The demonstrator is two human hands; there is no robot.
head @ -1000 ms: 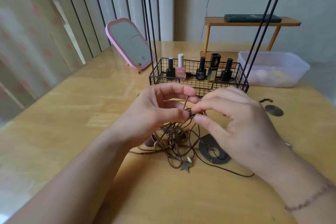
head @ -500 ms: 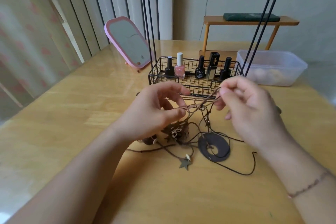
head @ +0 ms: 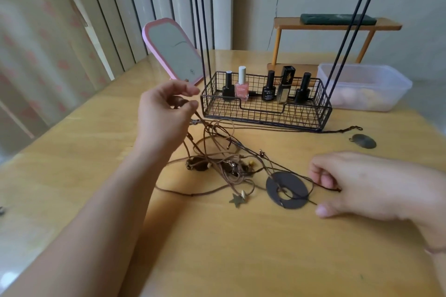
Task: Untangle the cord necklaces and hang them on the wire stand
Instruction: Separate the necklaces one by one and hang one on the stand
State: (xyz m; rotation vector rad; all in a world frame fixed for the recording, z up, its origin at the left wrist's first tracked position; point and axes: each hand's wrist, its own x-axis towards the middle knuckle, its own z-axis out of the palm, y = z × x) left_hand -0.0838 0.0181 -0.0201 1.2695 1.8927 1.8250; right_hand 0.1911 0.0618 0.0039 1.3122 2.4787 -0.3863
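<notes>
A tangle of brown cord necklaces [head: 224,159] lies on the wooden table [head: 217,248] in front of the black wire stand [head: 265,108]. My left hand [head: 164,113] is raised at the stand's left corner and pinches brown cords, pulling them up and left from the pile. My right hand [head: 369,185] rests low on the table at the right, fingers curled on a dark cord that runs to a dark ring pendant [head: 287,189]. A star pendant [head: 237,200] lies at the pile's front edge. The stand's hooks are mostly cut off at the top.
Several nail polish bottles [head: 242,84] stand in the stand's basket. A pink mirror [head: 173,52] leans behind it at the left. A clear plastic box [head: 364,87] sits at the back right, with a small wooden shelf [head: 337,25] behind. An oval pendant [head: 364,141] on a chain lies to the right.
My hands have pulled apart. The left hand rose up and left with cords in it. The right hand dropped to the table at the right, beside the ring pendant.
</notes>
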